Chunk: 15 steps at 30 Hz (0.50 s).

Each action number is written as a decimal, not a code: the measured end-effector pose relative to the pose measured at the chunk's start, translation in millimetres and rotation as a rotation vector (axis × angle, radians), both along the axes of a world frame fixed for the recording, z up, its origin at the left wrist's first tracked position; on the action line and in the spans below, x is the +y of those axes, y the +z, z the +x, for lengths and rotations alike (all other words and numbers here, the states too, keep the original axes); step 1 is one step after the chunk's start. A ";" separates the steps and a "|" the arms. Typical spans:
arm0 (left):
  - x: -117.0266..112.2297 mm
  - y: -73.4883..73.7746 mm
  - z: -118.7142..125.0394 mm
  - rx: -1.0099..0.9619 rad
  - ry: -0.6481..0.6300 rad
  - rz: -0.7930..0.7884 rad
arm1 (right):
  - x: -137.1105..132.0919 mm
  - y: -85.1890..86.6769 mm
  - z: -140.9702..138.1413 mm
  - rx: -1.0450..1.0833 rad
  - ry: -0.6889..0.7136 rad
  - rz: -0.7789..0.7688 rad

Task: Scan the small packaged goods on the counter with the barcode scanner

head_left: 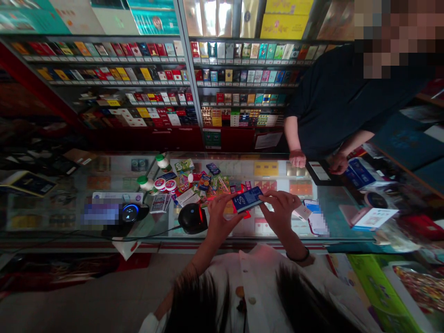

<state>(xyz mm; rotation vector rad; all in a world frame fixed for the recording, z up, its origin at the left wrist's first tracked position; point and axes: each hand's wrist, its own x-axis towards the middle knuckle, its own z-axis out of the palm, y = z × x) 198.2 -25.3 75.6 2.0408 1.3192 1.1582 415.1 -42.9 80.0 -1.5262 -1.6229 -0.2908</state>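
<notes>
Over the glass counter (243,231), a blue flat pack (247,200) with a pale letter on its face is held level between both hands. My left hand (219,213) grips its left end, fingers closed on it. My right hand (280,209) pinches the right end between thumb and fingers. Just left of my left hand stands a black rounded scanner (192,218) with a red light glowing on its side. A pile of small packets (204,182) in many colours lies behind the pack, with two white tubs (164,185) and green-capped bottles (162,162) at its left.
Across the counter stands a person in a dark top (333,97), hands near a dark tablet-like tray (319,172). A phone (316,217) lies right of my right hand. Shelves of small boxes (239,78) fill the back wall. A cable (152,236) runs from the scanner.
</notes>
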 end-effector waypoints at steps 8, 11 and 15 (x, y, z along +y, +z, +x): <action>4.7 -1.8 0.0 -0.136 0.004 0.069 | 2.7 9.4 2.7 0.316 0.222 -0.139; 10.0 -5.8 0.0 -0.093 0.001 0.072 | 0.8 7.2 7.0 0.431 0.333 -0.201; 15.0 -11.2 6.4 -0.011 -0.021 0.027 | -0.6 1.8 8.1 0.493 0.370 -0.204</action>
